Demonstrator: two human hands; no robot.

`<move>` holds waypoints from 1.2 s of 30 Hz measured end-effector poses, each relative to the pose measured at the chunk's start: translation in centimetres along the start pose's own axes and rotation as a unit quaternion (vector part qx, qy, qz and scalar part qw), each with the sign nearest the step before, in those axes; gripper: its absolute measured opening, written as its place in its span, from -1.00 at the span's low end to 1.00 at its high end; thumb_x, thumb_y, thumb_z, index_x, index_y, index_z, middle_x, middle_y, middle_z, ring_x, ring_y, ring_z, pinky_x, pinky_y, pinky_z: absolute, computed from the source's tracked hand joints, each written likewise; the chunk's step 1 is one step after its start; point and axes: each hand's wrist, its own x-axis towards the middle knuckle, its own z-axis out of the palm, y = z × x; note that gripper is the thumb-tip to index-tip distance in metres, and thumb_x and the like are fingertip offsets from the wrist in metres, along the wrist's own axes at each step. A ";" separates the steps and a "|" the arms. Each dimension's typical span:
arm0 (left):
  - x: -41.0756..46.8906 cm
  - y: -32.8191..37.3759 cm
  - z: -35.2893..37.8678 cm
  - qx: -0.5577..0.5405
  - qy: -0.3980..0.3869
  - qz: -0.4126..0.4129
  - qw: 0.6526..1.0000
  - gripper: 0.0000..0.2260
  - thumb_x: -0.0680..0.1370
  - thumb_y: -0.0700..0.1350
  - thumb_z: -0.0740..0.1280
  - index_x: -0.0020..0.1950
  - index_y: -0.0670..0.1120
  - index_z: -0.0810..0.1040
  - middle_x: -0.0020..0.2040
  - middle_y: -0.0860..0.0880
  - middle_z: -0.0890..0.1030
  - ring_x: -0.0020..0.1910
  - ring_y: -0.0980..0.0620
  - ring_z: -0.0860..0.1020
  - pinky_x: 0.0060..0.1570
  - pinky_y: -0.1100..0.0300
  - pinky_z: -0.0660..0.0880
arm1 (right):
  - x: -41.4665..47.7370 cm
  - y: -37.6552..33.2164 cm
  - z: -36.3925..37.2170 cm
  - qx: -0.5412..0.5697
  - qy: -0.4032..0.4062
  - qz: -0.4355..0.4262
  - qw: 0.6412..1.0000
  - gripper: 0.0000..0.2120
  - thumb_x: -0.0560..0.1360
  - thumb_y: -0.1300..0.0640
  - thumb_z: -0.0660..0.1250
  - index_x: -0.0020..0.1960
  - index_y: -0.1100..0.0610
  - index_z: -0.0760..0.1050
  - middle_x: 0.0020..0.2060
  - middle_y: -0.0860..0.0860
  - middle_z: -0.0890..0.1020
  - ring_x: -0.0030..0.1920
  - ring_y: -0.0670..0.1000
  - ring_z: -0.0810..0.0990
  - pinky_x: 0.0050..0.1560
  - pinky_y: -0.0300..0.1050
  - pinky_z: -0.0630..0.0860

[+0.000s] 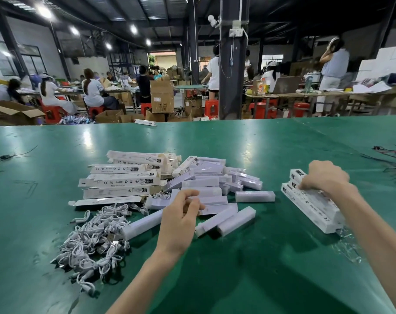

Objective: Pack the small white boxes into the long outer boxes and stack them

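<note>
A loose heap of small white boxes (215,191) lies mid-table on the green table (237,279). To its left sits a pile of long printed outer boxes (122,181), flat and open-ended. My left hand (181,218) hovers over the near edge of the heap, fingers curled, fingertips touching a small white box (215,208). At the right, a stack of packed outer boxes (312,205) lies on the table. My right hand (326,175) rests on top of that stack, fingers pressed on the uppermost box.
A tangle of white USB cables (95,239) lies at the front left. Dark wires (394,159) lie at the right edge, thin black wires (2,157) at the far left. One outer box (145,122) sits at the table's far edge. People work at benches beyond.
</note>
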 end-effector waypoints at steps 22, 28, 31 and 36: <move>-0.4 -0.9 -0.3 0.287 -0.008 0.126 0.950 -0.83 0.62 -0.10 0.23 0.18 0.03 0.53 -0.08 0.06 0.58 -0.18 0.21 0.51 -0.15 0.28 0.43 | 0.8 -0.1 4.2 -0.019 -0.130 -0.016 0.991 -0.17 0.32 0.02 0.47 0.44 0.15 0.11 0.33 0.22 0.28 0.27 0.24 0.37 0.22 0.19 0.45; -0.4 -0.8 -0.2 0.283 -0.011 0.139 0.949 -0.82 0.62 -0.12 0.23 0.19 0.01 0.53 -0.09 0.04 0.58 -0.16 0.16 0.52 -0.11 0.18 0.49 | 1.1 0.5 4.1 -0.005 -0.107 0.038 0.994 -0.31 0.36 0.11 0.39 0.40 0.14 0.17 0.32 0.21 0.29 0.31 0.25 0.32 0.17 0.14 0.39; -0.4 -0.9 -0.2 0.287 -0.014 0.142 0.947 -0.83 0.62 -0.11 0.23 0.19 0.00 0.53 -0.09 0.03 0.59 -0.13 0.13 0.53 -0.09 0.15 0.50 | 1.3 0.9 4.4 -0.006 -0.076 0.065 0.995 -0.38 0.44 0.05 0.34 0.42 0.14 0.18 0.36 0.21 0.28 0.35 0.25 0.29 0.23 0.17 0.31; -0.4 -1.0 -0.2 0.286 -0.015 0.141 0.948 -0.82 0.62 -0.11 0.24 0.20 -0.01 0.53 -0.09 0.03 0.59 -0.11 0.11 0.54 -0.08 0.15 0.51 | 1.8 1.7 3.8 0.003 -0.063 0.067 0.996 -0.54 0.51 -0.06 0.31 0.30 0.13 0.31 0.36 0.25 0.27 0.34 0.25 0.28 0.20 0.14 0.34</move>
